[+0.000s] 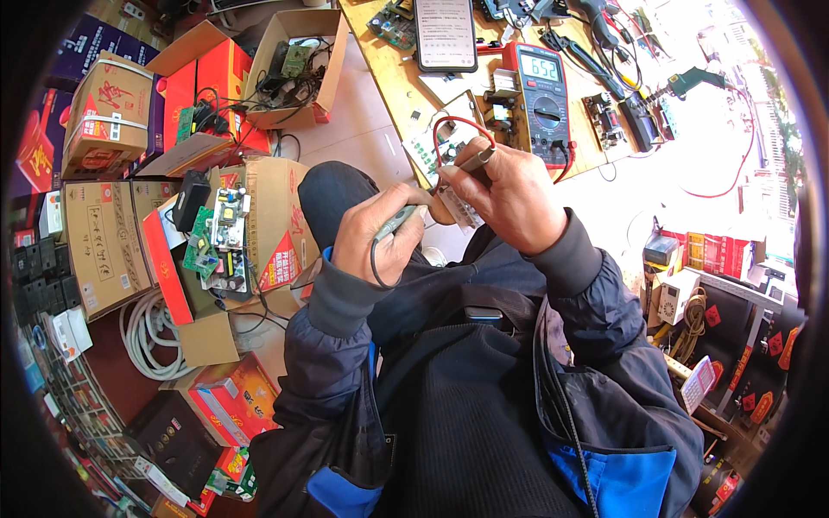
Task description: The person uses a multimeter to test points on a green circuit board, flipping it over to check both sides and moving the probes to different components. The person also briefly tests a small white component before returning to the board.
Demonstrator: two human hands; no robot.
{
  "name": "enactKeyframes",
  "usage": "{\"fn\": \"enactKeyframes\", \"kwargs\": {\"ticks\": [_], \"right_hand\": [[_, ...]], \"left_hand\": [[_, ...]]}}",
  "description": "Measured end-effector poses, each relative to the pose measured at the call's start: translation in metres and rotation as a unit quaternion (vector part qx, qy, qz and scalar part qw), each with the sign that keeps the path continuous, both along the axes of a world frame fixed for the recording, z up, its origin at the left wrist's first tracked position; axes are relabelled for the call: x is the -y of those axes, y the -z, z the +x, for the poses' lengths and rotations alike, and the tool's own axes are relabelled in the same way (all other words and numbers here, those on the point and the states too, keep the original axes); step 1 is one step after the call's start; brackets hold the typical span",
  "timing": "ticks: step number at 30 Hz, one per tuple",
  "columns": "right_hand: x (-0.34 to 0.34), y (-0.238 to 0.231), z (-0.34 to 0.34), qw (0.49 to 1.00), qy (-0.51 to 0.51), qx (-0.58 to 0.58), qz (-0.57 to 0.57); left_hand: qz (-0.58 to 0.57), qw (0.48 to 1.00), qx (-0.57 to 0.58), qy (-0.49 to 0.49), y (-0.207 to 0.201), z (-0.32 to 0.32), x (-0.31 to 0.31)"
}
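My left hand (376, 240) is closed around a grey probe (395, 222) with a black lead looping below it. My right hand (508, 194) grips a second probe (477, 158) with a red lead (456, 129) curling up toward a red multimeter (539, 99). Both probe tips meet at a small circuit board (458, 210) held between the hands, over my lap. The meter lies on a wooden bench (393, 78) with its display lit.
A phone (445, 33) with a lit screen lies on the bench beside loose boards, pliers and a soldering tool (682, 84). At left stand cardboard boxes (108, 112) holding circuit boards (220, 237) and a white hose coil (147, 337). Red packages sit at right.
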State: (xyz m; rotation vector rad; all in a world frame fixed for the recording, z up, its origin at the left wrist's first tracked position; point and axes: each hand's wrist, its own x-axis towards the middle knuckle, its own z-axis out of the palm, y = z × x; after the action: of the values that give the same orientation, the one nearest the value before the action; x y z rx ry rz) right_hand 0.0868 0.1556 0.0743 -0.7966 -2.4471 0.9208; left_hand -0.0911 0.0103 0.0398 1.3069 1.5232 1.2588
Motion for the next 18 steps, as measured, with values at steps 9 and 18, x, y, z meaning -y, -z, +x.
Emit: {"fn": "enactKeyframes", "kwargs": {"ticks": [9,18], "right_hand": [[-0.0002,-0.0010,-0.0002,1.000,-0.002,-0.003,-0.005],[-0.0006,0.0019,-0.0005,1.000,0.006,-0.010,-0.007]], "left_hand": [[0.008,1.000,-0.009,-0.002,-0.0007,-0.0001,-0.0004],[0.004,1.000,-0.008,-0.008,-0.0007,0.0010,-0.0003]]}}
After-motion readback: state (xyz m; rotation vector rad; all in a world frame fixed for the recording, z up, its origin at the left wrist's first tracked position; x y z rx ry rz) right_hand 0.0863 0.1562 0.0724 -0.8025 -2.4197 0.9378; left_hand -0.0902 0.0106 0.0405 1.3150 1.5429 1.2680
